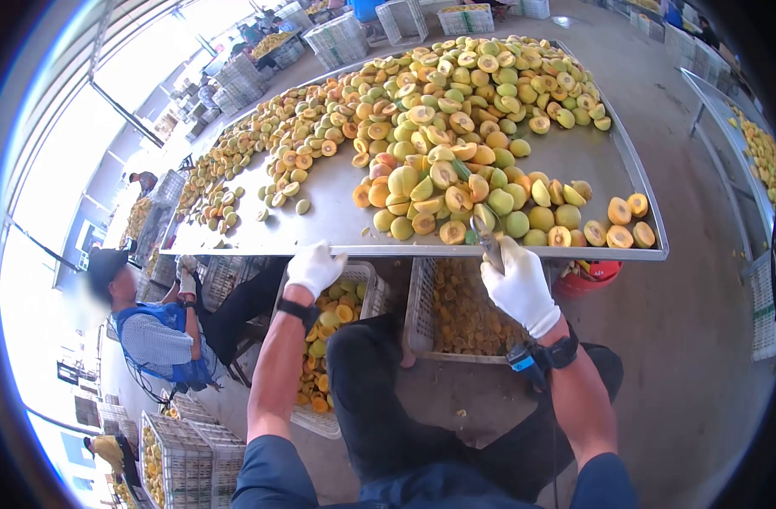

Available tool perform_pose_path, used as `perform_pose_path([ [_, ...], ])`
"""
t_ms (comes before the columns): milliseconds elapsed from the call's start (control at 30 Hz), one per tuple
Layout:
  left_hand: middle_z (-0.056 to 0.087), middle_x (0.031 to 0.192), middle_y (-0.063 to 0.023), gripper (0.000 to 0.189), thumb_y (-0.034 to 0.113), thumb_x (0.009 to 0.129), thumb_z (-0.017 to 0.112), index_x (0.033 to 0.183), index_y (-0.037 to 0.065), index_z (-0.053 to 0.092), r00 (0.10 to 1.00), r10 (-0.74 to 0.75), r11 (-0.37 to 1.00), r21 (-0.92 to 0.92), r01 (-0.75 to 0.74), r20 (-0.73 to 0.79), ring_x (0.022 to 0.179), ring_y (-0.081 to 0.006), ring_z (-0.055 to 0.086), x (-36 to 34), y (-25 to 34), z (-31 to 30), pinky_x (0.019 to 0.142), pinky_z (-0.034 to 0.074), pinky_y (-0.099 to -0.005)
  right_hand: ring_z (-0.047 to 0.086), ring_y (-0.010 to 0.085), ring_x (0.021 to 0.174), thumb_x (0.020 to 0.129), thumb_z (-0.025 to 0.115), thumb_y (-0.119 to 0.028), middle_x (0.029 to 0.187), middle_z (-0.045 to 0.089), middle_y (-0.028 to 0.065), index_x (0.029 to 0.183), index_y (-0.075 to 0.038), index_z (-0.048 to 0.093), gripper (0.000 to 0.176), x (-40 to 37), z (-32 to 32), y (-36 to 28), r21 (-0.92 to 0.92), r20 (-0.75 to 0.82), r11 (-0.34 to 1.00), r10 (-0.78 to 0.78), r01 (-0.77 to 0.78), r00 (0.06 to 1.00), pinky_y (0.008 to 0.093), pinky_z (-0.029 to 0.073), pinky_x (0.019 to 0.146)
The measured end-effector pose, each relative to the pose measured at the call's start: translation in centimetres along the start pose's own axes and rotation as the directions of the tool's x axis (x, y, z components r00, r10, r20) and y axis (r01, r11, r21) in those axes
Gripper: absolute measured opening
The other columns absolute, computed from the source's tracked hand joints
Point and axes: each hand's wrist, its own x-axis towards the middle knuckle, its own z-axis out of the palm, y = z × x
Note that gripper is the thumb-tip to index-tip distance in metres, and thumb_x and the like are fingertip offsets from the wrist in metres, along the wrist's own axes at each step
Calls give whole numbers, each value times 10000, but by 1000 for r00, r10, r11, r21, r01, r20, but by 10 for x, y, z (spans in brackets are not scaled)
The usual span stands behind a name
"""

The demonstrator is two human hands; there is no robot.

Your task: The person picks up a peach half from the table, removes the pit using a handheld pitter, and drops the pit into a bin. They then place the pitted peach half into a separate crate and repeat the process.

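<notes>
My right hand, in a white glove, is closed around the handle of a metal pitting tool. The tool's curved, loop-like head lies among the apricots at the front edge of the metal table. Many of these fruits are halved and show brown pits; others look whole. My left hand, also gloved in white, is at the table's front edge left of the tool. Its fingers are curled in, and whatever they hold, if anything, is hidden.
Below the table stand a crate of apricot halves and a crate of brown pits. A red container is at the right. Left of me sits a person in a blue vest. Stacked crates stand behind that person.
</notes>
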Motion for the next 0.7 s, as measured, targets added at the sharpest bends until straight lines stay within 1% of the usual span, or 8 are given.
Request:
perform_pose_path([
  [167, 695, 1052, -208, 431, 431, 873, 619, 1108, 72, 654, 916, 201, 838, -424, -344, -346, 985, -388, 664, 105, 65, 14, 866, 516, -454, 604, 446, 738, 810, 621, -65, 747, 602, 235, 849, 7, 550, 108, 3, 1, -3, -80, 26, 993, -86, 88, 996, 488, 474, 647],
  [300, 700, 1035, -212, 512, 464, 834, 656, 1146, 58, 655, 968, 123, 818, -529, -224, -220, 979, -367, 673, 145, 117, -3, 886, 517, -435, 612, 435, 740, 812, 624, -62, 754, 606, 215, 863, -12, 547, 105, 7, -2, -3, -169, 17, 984, -60, 62, 998, 498, 486, 653],
  [367, 707, 1019, -214, 590, 479, 775, 695, 1155, 29, 663, 972, 147, 940, -282, -195, -183, 978, -352, 680, 170, 127, 19, 912, 516, -414, 625, 424, 748, 809, 638, -73, 780, 622, 199, 890, -22, 545, 133, 8, -4, -2, -231, 24, 971, -54, 58, 998, 501, 505, 651],
  [533, 716, 1024, -196, 564, 436, 737, 681, 1093, -1, 695, 991, 126, 937, -323, -135, -49, 987, -347, 686, 162, 134, 2, 884, 536, -383, 607, 438, 765, 799, 654, -74, 785, 611, 216, 884, -17, 546, 149, 8, -3, 4, -246, 49, 969, -2, 14, 999, 488, 490, 658],
  [600, 719, 993, -194, 513, 393, 751, 667, 1051, -23, 692, 989, 21, 787, -607, -105, -143, 973, -305, 695, 158, 123, 8, 842, 549, -349, 611, 437, 773, 800, 655, -83, 792, 617, 215, 894, -20, 548, 156, 6, -2, 4, -264, 62, 964, 1, 15, 998, 490, 496, 663],
  [633, 703, 994, -171, 476, 337, 769, 644, 1084, -19, 660, 999, 18, 618, -785, -50, -50, 908, -292, 692, 149, 115, 5, 791, 556, -373, 613, 438, 773, 801, 654, -88, 795, 622, 213, 901, -23, 550, 158, 5, -2, 4, -271, 71, 962, -7, 26, 997, 493, 501, 665],
  [667, 703, 994, -171, 476, 337, 769, 644, 1084, -19, 660, 999, 14, 620, -783, -49, -52, 908, -292, 692, 143, 108, 4, 791, 556, -373, 616, 439, 773, 803, 653, -92, 798, 627, 212, 908, -25, 552, 160, 4, -1, 3, -276, 82, 961, -15, 37, 997, 495, 505, 668],
  [700, 681, 1009, -159, 469, 319, 774, 638, 1110, -8, 643, 1000, -19, 360, -933, 16, 10, 869, -287, 682, 140, 98, 6, 761, 555, -394, 616, 439, 773, 803, 653, -92, 798, 627, 212, 908, -25, 552, 160, 3, 0, 2, -271, 83, 962, -18, 40, 996, 495, 505, 668],
])
